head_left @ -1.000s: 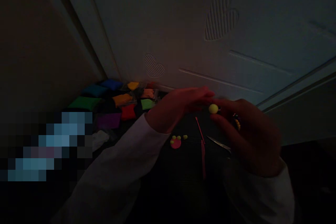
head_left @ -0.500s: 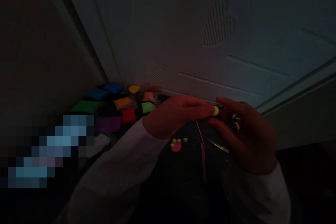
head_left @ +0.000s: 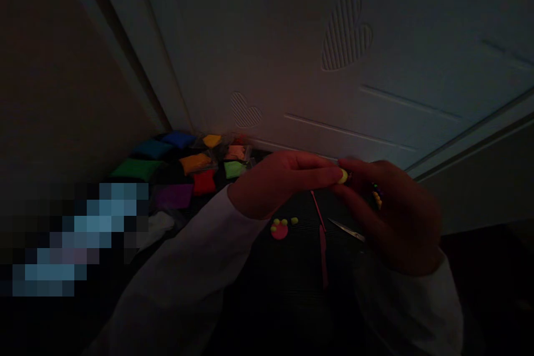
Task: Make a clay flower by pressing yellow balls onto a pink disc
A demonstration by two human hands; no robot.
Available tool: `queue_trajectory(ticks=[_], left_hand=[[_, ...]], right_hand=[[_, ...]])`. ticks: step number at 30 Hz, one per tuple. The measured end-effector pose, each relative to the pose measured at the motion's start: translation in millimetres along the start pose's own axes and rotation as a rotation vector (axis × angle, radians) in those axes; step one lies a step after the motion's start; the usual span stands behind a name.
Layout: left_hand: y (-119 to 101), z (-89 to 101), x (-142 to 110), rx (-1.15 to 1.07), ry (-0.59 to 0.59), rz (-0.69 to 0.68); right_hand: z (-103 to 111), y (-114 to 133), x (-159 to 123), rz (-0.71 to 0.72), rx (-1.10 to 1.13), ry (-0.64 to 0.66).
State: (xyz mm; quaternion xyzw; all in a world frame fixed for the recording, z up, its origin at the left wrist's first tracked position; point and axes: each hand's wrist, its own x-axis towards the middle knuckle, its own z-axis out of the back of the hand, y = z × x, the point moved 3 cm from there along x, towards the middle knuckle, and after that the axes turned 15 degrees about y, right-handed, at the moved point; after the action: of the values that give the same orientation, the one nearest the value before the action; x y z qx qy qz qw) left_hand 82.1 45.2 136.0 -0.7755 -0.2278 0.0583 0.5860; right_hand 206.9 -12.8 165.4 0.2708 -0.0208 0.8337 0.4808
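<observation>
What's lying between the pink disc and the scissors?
In the head view, two slim pink tools lie there, roughly end to end: a thin one and a broader one. A small yellow-green piece sits near the disc; scissors beyond.

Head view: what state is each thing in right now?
Left hand: fingers on yellow ball
Right hand: fingers around it, grip unclear
Yellow ball: partly hidden by fingers
Pink disc: lying, small yellow balls at its edge
Scissors: lying, partly hidden; open or shut unclear
Pink knife: lying
Coloured packets: lying, seals unclear
</observation>
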Motion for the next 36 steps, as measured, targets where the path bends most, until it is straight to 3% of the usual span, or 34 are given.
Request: queue_trajectory(ticks=[13, 19, 26, 31, 36], left_hand=[[4.1, -4.8, 2.6, -0.241, 0.109, -0.108], [0.0, -4.4, 1.9, -0.169, 0.057, -0.072], [-1.2, -7.6, 2.0, -0.146, 0.093, -0.106], [1.6, -4.0, 2.7, -0.152, 0.036, -0.069], [0.9, -4.6, 2.3, -0.209, 0.097, -0.092]], right_hand=[[0.7, -1.1, -3.9, -0.004, 0.115, -0.040], [0.5, -0.6, -3.2, -0.022, 0.141, -0.052], [0.1, -0.4, -3.0, -0.028, 0.147, -0.066], [2.8, 1.7, -2.5, 0.027, 0.107, -0.022], [2.3, 2.0, -2.2, 0.006, 0.116, -0.038]])
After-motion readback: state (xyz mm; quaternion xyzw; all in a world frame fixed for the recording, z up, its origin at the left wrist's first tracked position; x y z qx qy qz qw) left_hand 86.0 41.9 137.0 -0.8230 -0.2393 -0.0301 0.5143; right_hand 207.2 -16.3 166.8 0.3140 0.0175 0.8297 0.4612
